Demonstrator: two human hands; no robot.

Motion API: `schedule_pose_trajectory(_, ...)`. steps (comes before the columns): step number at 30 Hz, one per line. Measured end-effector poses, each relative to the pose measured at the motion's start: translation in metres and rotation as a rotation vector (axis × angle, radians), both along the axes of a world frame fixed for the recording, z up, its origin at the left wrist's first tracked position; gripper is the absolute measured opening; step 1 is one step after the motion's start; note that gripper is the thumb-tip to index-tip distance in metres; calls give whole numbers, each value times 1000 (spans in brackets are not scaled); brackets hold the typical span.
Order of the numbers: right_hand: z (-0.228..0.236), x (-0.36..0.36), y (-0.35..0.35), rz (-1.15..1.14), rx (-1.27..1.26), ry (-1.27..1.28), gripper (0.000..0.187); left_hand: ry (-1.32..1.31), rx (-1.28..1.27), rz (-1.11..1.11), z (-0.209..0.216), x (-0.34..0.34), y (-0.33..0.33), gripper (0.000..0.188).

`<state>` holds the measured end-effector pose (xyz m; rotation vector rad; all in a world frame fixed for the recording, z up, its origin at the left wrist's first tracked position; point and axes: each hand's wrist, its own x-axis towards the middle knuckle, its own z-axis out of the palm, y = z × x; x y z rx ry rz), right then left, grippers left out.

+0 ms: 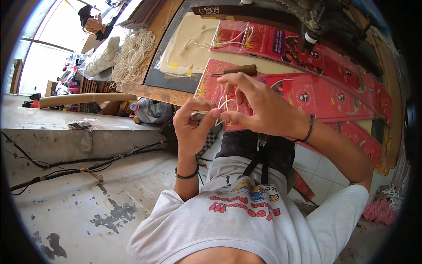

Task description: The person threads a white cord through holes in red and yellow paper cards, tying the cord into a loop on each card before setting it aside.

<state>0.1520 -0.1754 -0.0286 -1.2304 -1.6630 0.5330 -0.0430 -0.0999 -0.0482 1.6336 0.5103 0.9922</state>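
A thin white cord (227, 104) is looped between my two hands, above a red printed card sheet (211, 78). My left hand (193, 121) pinches the cord between thumb and fingertips, with a short length lying along the fingers. From the right, my right hand (268, 108) meets it; the thumb touches the cord near the left thumb, and the curled fingers hold the loop from above. An awl (241, 70) with a wooden handle lies on the red sheet just beyond my right fingers. Farther back, another red sheet (226, 34) has white cord strung through it.
Red printed sheets (316, 94) overlap across the wooden table (162, 94). A dark metal machine (325, 22) stands at the back right. Tangled white cord (134, 55) lies at the table's left. Black cables (88, 167) run along the low ledge; a person (91, 24) is far left.
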Motion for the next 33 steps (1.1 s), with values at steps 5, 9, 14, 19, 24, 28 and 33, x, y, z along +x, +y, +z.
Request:
schedule_pose_trajectory(5, -8, 5, 4, 93, 115, -88, 28, 61, 28, 19, 2, 0, -1, 14)
schedule_pose_trajectory(9, -10, 4, 2, 202, 99, -140, 10, -16, -16, 42, 0, -1, -1, 13)
schedule_pose_trajectory(14, -3, 4, -1, 211, 102, -170, 7, -146, -85, 110, -5, -5, 7, 12)
schedule_pose_trajectory(19, -7, 3, -2, 195, 152, -246, 8, -208, -135, 180, -8, -2, 16, 13)
schedule_pose_trajectory(24, -5, 6, -2, 194, 75, -165, 9, -131, -77, 153, 0, 0, 10, 18)
schedule_pose_trajectory(28, -2, 6, -3, 166, -5, -49, 9, -186, -163, 118, -5, -7, 10, 10)
schedule_pose_trajectory(33, 8, 8, -2, 131, -43, 30, 9, -94, -150, 154, -5, -9, 8, 18)
